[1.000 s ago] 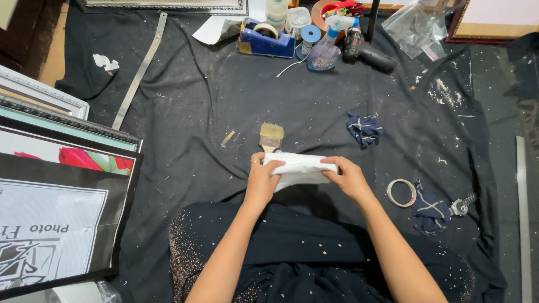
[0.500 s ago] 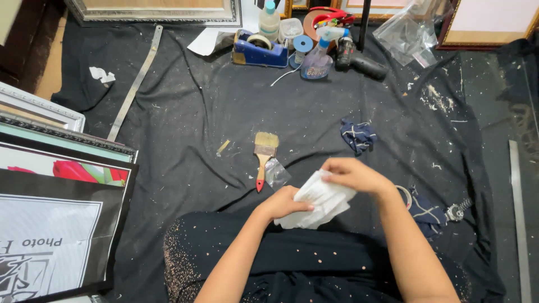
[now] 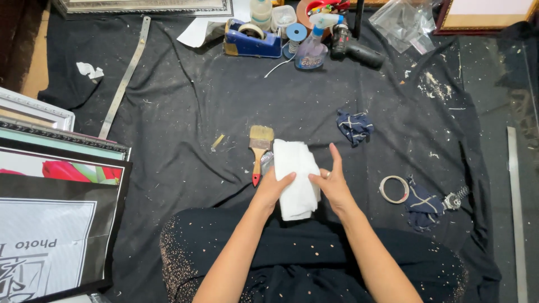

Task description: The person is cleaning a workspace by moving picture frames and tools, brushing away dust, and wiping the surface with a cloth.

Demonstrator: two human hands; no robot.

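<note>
We hold white folded cloth [image 3: 294, 178] between both hands over black floor sheet [image 3: 185, 112], just above our lap; left hand [image 3: 273, 189] grip closed on its left edge; right hand [image 3: 333, 186] presses right side, fingers extended; paintbrush [image 3: 260, 150] just left of cloth, touching

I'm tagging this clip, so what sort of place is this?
Probably a picture-framing workshop, worked on the floor. Framed pictures are stacked on a black cloth, with a paintbrush, a tape dispenser and a power drill nearby. Both hands hold a white cloth.
</note>
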